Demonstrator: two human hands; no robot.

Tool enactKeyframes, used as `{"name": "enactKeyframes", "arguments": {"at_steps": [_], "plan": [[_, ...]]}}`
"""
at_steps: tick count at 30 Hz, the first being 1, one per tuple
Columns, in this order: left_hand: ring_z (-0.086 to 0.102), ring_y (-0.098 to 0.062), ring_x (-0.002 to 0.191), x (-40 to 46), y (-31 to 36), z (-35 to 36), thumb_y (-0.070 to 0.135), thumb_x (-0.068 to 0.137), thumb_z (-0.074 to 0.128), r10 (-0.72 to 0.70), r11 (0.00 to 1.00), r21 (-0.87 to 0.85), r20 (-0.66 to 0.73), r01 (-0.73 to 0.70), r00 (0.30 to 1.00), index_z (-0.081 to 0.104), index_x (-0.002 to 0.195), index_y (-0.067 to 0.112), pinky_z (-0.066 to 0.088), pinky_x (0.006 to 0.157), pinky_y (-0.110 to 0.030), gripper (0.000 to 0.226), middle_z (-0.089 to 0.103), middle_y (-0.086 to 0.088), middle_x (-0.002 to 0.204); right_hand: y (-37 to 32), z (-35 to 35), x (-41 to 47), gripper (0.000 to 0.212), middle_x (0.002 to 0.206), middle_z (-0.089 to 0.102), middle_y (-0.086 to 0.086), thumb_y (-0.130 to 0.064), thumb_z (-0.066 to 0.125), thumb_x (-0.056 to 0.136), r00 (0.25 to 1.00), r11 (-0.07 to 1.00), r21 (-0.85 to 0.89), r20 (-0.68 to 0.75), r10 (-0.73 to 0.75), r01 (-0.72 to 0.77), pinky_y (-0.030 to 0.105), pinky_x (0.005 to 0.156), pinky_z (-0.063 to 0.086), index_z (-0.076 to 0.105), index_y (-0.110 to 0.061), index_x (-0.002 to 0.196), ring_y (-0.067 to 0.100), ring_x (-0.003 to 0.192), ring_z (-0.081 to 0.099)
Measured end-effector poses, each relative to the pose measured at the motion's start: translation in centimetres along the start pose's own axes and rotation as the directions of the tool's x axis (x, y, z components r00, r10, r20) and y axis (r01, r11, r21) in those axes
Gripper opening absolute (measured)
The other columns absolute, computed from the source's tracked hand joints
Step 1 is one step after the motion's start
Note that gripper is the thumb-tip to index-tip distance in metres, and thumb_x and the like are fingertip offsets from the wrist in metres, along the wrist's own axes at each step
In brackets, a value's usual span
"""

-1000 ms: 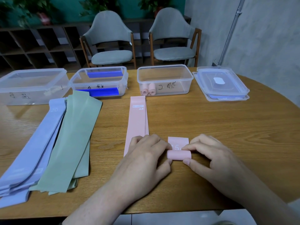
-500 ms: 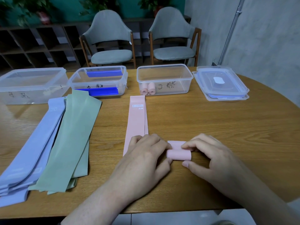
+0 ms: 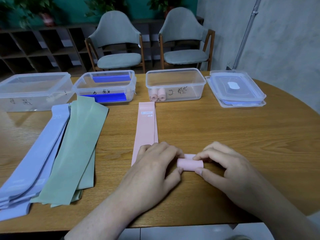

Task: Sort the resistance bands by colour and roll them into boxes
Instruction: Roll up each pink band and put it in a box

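Observation:
A pink resistance band roll [image 3: 190,164] lies on the table in front of me, almost fully rolled, with only a short flat end showing behind it. My left hand [image 3: 155,168] pinches its left end and my right hand [image 3: 223,166] pinches its right end. Flat pink bands [image 3: 146,125] lie just left of the roll, partly under my left hand. A clear box [image 3: 175,78] at the back holds two pink rolls [image 3: 158,96]. Flat green bands [image 3: 76,149] and lilac bands [image 3: 32,161] lie stacked at the left.
A clear box with blue clips [image 3: 103,80] and a lidded clear box [image 3: 32,84] stand at the back left. Stacked lids [image 3: 235,89] lie at the back right. Two chairs [image 3: 119,44] stand behind the round wooden table [image 3: 233,135].
The pink band has been rolled further away from me. The flat end with its printed number has shrunk to a short strip behind the roll.

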State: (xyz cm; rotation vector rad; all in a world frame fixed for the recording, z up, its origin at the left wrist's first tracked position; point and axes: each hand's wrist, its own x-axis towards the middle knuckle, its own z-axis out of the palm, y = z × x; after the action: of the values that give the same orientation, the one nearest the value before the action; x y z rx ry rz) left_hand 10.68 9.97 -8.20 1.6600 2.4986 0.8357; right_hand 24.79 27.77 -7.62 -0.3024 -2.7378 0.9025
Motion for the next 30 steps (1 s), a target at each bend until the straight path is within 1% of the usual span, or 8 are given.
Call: {"name": "enactKeyframes", "arguments": {"at_steps": [5,8,11,14,19,24,27,30], "plan": [[0.048,0.000,0.108,0.1,-0.1,0.0,0.047,0.097,0.044,0.001,1.000,0.006,-0.008,-0.001,1.000,0.059,0.114,0.039,0.033,0.104,-0.032,0.024,0.053,0.021,0.107,-0.1,0.3,0.2,0.014,0.107,0.056,-0.020,-0.038,0.063,0.090,0.999,1.000,0.008,-0.031,0.024,-0.024,0.012,0.078,0.033,0.067,-0.044,0.102,-0.001,0.106,0.051],[0.047,0.000,0.109,0.2,-0.2,0.1,0.044,0.099,0.049,0.002,1.000,0.011,-0.003,-0.002,1.000,0.062,0.118,0.038,0.032,0.104,-0.031,0.024,0.054,0.020,0.108,-0.2,0.4,0.3,0.015,0.105,0.053,-0.023,-0.039,0.061,0.090,0.998,1.000,-0.011,-0.054,0.026,-0.027,0.009,0.080,0.033,0.065,-0.044,0.104,-0.001,0.107,0.049],[0.046,0.002,0.112,0.2,-0.4,0.0,0.042,0.099,0.055,0.007,1.000,0.000,-0.005,-0.007,1.000,0.061,0.125,0.036,0.031,0.106,-0.029,0.028,0.053,0.021,0.111,-0.5,0.7,0.5,0.011,0.106,0.051,-0.023,-0.035,0.061,0.091,0.997,0.999,-0.018,-0.073,0.030,-0.032,0.015,0.080,0.035,0.062,-0.041,0.100,0.000,0.107,0.049],[0.046,0.003,0.116,0.2,-0.5,-0.2,0.039,0.098,0.059,-0.002,0.996,-0.088,-0.022,0.000,1.000,0.061,0.125,0.036,0.030,0.107,-0.026,0.028,0.054,0.022,0.114,-0.6,1.1,0.5,0.007,0.105,0.052,-0.020,-0.032,0.061,0.093,0.992,0.999,-0.001,-0.119,0.050,-0.050,0.015,0.079,0.035,0.066,-0.038,0.095,0.000,0.105,0.050],[0.042,0.004,0.116,0.6,-0.3,-0.2,0.041,0.098,0.057,-0.021,0.997,-0.070,0.029,0.023,0.999,0.061,0.131,0.039,0.028,0.109,-0.026,0.034,0.051,0.022,0.115,-0.5,2.0,1.1,0.013,0.098,0.052,-0.019,-0.037,0.056,0.094,0.972,0.995,-0.046,-0.221,0.078,-0.091,0.010,0.080,0.034,0.069,-0.036,0.093,-0.002,0.102,0.049],[0.044,-0.012,0.117,1.7,-0.2,-1.1,0.044,0.098,0.055,-0.056,0.997,0.063,0.180,0.045,0.982,0.051,0.140,0.043,0.034,0.104,-0.030,0.042,0.048,0.014,0.121,-1.4,2.8,1.7,0.013,0.095,0.054,-0.015,-0.013,0.063,0.092,0.946,0.990,-0.139,-0.317,-0.072,0.029,0.017,0.084,0.039,0.074,-0.019,0.097,0.007,0.096,0.051],[0.050,-0.020,0.112,2.6,0.4,-2.0,0.046,0.097,0.056,-0.077,0.983,0.180,0.267,0.029,0.961,0.052,0.136,0.042,0.042,0.093,-0.035,0.040,0.048,0.010,0.118,-1.3,2.8,1.8,0.017,0.096,0.055,-0.016,-0.015,0.060,0.090,0.956,0.990,-0.129,-0.281,-0.086,0.052,0.017,0.085,0.039,0.072,-0.022,0.099,0.005,0.096,0.051],[0.055,-0.024,0.108,3.9,1.0,-2.5,0.043,0.095,0.060,-0.100,0.961,0.276,0.322,0.008,0.941,0.056,0.130,0.037,0.044,0.081,-0.036,0.036,0.050,0.003,0.112,-0.7,2.8,1.8,0.026,0.098,0.052,-0.018,-0.013,0.069,0.084,0.971,0.993,-0.104,-0.226,-0.073,0.050,0.014,0.087,0.038,0.071,-0.029,0.105,0.005,0.099,0.051]]}}
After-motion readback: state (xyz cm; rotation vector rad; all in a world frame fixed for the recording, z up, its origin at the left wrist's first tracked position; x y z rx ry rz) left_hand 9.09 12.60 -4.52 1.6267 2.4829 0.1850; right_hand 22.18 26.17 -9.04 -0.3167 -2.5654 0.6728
